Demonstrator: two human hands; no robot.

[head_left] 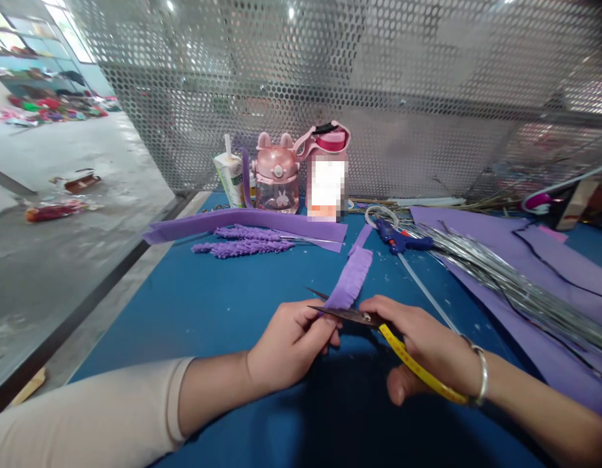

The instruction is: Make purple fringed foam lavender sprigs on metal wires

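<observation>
My left hand pinches the near end of a fringed purple strip between thumb and fingers. In my right hand is a pair of scissors with yellow-wrapped handles. Its dark blades are parted and reach left across the strip, close to my left fingertips. From there the strip runs away from me, its edge cut into fine fringe, toward a plain narrower end. Beyond my hands lie two purple fringed flower stems. A long purple strip is stretched out behind and beneath them.
A blue glue gun lies at the right, beside a bundle of silvery wires on purple sheets. Along the back stand a drink carton, a pink-lidded cup and a pink bottle before a perforated metal panel.
</observation>
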